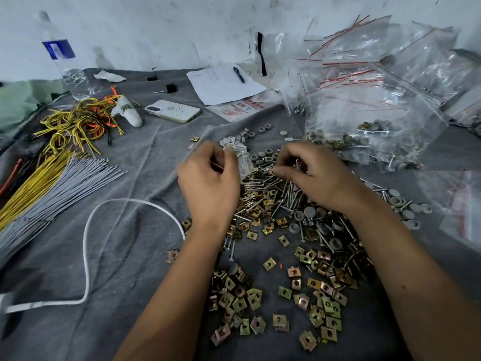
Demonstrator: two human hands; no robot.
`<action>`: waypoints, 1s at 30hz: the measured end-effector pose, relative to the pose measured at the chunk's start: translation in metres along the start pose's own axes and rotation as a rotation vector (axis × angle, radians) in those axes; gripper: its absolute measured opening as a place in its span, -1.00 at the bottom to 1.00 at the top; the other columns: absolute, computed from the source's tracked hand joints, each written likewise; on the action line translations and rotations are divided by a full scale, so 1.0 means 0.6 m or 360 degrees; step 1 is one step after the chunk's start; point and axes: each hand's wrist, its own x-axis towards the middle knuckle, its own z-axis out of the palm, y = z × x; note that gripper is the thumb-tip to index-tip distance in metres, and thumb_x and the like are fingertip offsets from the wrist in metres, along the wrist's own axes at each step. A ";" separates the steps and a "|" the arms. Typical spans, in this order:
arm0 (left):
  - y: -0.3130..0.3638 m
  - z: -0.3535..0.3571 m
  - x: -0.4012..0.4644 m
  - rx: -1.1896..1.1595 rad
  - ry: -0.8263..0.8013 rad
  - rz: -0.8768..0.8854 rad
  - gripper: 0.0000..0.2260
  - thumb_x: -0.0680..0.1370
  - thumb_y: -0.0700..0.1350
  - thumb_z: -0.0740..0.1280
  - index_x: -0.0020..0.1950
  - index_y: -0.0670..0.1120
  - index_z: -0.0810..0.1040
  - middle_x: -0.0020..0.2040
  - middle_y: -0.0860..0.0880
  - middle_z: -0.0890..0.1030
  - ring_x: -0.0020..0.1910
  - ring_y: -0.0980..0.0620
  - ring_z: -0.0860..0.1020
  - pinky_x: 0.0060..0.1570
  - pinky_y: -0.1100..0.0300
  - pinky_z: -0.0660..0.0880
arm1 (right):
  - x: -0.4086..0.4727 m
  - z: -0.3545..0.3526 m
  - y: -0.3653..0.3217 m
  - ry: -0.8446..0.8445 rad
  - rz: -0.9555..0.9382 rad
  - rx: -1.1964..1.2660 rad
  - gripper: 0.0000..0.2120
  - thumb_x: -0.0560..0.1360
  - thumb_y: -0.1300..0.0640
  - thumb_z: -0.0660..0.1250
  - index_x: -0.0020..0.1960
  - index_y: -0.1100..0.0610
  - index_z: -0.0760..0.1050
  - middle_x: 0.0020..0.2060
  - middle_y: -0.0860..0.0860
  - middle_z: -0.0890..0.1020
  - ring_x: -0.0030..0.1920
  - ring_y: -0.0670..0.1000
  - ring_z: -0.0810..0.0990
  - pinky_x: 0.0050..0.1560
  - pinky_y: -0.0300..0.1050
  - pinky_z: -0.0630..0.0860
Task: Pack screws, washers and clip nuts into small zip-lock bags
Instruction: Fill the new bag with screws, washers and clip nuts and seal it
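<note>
Grey cloth covers the surface; scuffed white wall behind. Centre: heap of screws, brass clip nuts spreading to 6 o'clock, grey washers at 12. L hand grip grasping a small clear zip-lock bag, fingers curled round it. R hand just beside, fingertips pinching a screw over the heap. Filled bags piled at 2 o'clock. Paper w/ pen at 12, phone at 11, water bottle and yellow wires at 10, grey ties at 9, white cable at 8.
</note>
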 end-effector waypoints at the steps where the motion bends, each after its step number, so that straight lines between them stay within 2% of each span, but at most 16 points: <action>1: -0.001 0.001 -0.001 -0.0002 -0.0013 0.0011 -0.69 0.57 -0.07 0.37 -0.33 -0.16 0.44 -0.45 -0.06 0.47 -0.43 -0.02 0.44 -0.38 -0.02 0.41 | 0.000 -0.001 -0.001 0.0117 -0.0001 0.0126 -0.94 0.57 0.05 0.41 -0.01 0.03 0.57 -0.11 -0.15 0.63 -0.07 -0.19 0.60 -0.02 -0.26 0.54; 3: -0.001 0.002 -0.001 -0.0042 -0.0039 0.0043 -0.67 0.56 -0.06 0.37 -0.33 -0.17 0.42 -0.46 -0.07 0.44 -0.45 0.01 0.40 -0.40 0.02 0.36 | -0.001 0.001 -0.003 0.0323 -0.0036 0.0341 -0.96 0.55 0.11 0.45 -0.03 0.06 0.60 -0.20 -0.12 0.65 -0.16 -0.17 0.64 -0.13 -0.33 0.56; 6: 0.003 0.006 -0.005 -0.0120 -0.0158 0.0095 -0.66 0.57 -0.05 0.38 -0.33 -0.15 0.41 -0.46 -0.04 0.42 -0.44 -0.02 0.39 -0.41 0.06 0.32 | -0.002 0.007 -0.010 0.0501 -0.0134 0.0528 -0.93 0.50 0.13 0.53 -0.04 0.04 0.67 -0.19 -0.12 0.69 -0.13 -0.12 0.68 -0.10 -0.25 0.60; 9: 0.011 0.010 -0.010 -0.0136 -0.0285 0.0155 -0.68 0.57 -0.05 0.39 -0.33 -0.12 0.43 -0.47 0.06 0.40 -0.45 0.12 0.36 -0.41 0.19 0.27 | -0.001 0.012 -0.017 0.0499 -0.0206 0.0476 -0.88 0.45 0.15 0.57 -0.03 0.02 0.69 -0.16 -0.14 0.70 -0.10 -0.09 0.70 -0.07 -0.16 0.65; 12: 0.014 0.014 -0.013 -0.0183 -0.0362 0.0182 -0.69 0.57 -0.08 0.40 -0.33 -0.10 0.43 -0.47 0.08 0.42 -0.44 0.15 0.38 -0.41 0.15 0.31 | -0.001 0.021 -0.023 0.0442 -0.0175 0.0452 -0.82 0.42 0.23 0.59 -0.01 0.07 0.69 -0.16 -0.10 0.70 -0.12 -0.07 0.70 -0.09 -0.09 0.68; 16: 0.016 0.015 -0.014 -0.0252 -0.0333 0.0127 -0.69 0.57 -0.07 0.40 -0.32 -0.14 0.45 -0.46 -0.04 0.47 -0.44 -0.08 0.48 -0.43 0.00 0.41 | -0.001 0.027 -0.028 0.0494 -0.0120 0.0407 -0.81 0.40 0.24 0.60 -0.03 0.10 0.66 -0.18 -0.10 0.71 -0.16 -0.10 0.70 -0.11 -0.04 0.68; 19: 0.013 0.014 -0.012 -0.0385 -0.0267 0.0007 -0.69 0.59 -0.08 0.38 -0.29 -0.19 0.45 -0.42 -0.22 0.47 -0.42 -0.30 0.51 -0.40 -0.15 0.50 | 0.001 0.021 -0.026 0.0551 -0.0151 0.0303 -0.85 0.44 0.19 0.58 -0.01 0.10 0.70 -0.11 -0.09 0.71 -0.09 -0.14 0.69 -0.05 -0.12 0.67; 22: 0.009 0.012 -0.008 -0.0466 -0.0157 -0.0100 -0.68 0.60 -0.07 0.36 -0.26 -0.26 0.47 -0.40 -0.31 0.47 -0.46 -0.28 0.52 -0.44 -0.18 0.50 | 0.001 0.012 -0.021 0.0696 -0.0168 0.0248 -0.91 0.49 0.14 0.54 -0.02 0.08 0.68 -0.15 -0.16 0.67 -0.09 -0.21 0.65 -0.07 -0.38 0.56; 24: 0.009 0.009 -0.006 -0.0513 -0.0071 -0.0159 -0.67 0.60 -0.08 0.35 -0.25 -0.29 0.46 -0.36 -0.35 0.47 -0.45 -0.28 0.48 -0.45 -0.17 0.47 | -0.001 0.005 -0.018 0.0544 -0.0049 0.0119 -0.88 0.50 -0.03 0.50 -0.04 -0.01 0.66 -0.21 -0.26 0.60 -0.17 -0.27 0.61 -0.19 -0.43 0.47; 26: 0.010 0.005 -0.002 -0.0581 -0.0017 -0.0239 -0.68 0.60 -0.09 0.35 -0.30 -0.23 0.44 -0.39 -0.30 0.45 -0.45 -0.26 0.42 -0.44 -0.08 0.41 | -0.001 0.004 -0.010 0.0154 0.0102 -0.0224 -0.67 0.42 -0.31 0.41 -0.14 -0.05 0.63 -0.27 -0.24 0.58 -0.27 -0.25 0.56 -0.27 -0.29 0.42; 28: 0.010 0.003 0.002 -0.0697 0.0020 -0.0334 -0.70 0.60 -0.12 0.34 -0.32 -0.12 0.44 -0.44 -0.13 0.45 -0.48 -0.08 0.39 -0.43 0.13 0.34 | -0.002 0.009 -0.006 -0.0130 0.0183 -0.0528 -0.54 0.35 -0.45 0.40 -0.23 -0.04 0.59 -0.27 -0.17 0.56 -0.21 -0.14 0.53 -0.25 -0.17 0.40; 30: 0.010 0.001 0.004 -0.0847 0.0046 -0.0422 -0.68 0.63 -0.18 0.33 -0.33 -0.11 0.42 -0.46 -0.02 0.44 -0.51 0.03 0.37 -0.47 0.24 0.31 | 0.000 0.014 -0.008 -0.0231 0.0184 -0.0666 -0.56 0.34 -0.44 0.43 -0.26 -0.05 0.58 -0.23 -0.15 0.49 -0.08 -0.07 0.48 -0.15 -0.11 0.37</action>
